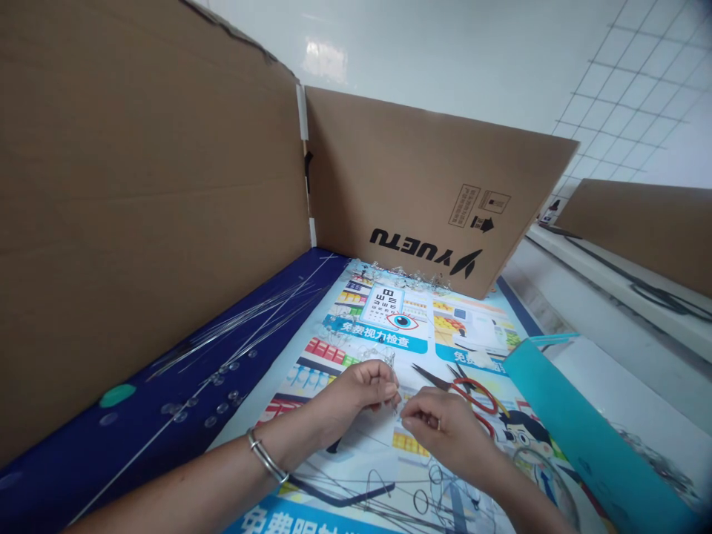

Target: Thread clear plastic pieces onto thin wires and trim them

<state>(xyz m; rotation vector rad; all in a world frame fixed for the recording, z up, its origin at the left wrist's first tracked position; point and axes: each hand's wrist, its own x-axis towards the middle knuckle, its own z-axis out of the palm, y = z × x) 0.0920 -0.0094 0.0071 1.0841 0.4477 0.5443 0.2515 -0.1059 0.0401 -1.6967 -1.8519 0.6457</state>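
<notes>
My left hand [356,400], with a silver bangle at the wrist, is closed in a pinch. A thin twisted wire piece [394,365] stands up from between its thumb and fingers. Just to the right, my right hand [448,424] has its thumb and fingertips pressed together close to the lower end of the wire. Whatever those fingertips hold is too small to make out. Beyond the right hand lie red-handled scissors [475,397], partly covered by it, beside a dark-tipped tool [459,374]. Loose wires and wire loops [356,497] are spread below both hands.
Cardboard panels stand at the left [156,185] and back [389,178]. Small clear discs [222,408], long thin wires [239,319] and a green disc [116,395] lie on the blue strip. Wire pieces [411,279] line the back. A teal-edged box [578,437] stands right.
</notes>
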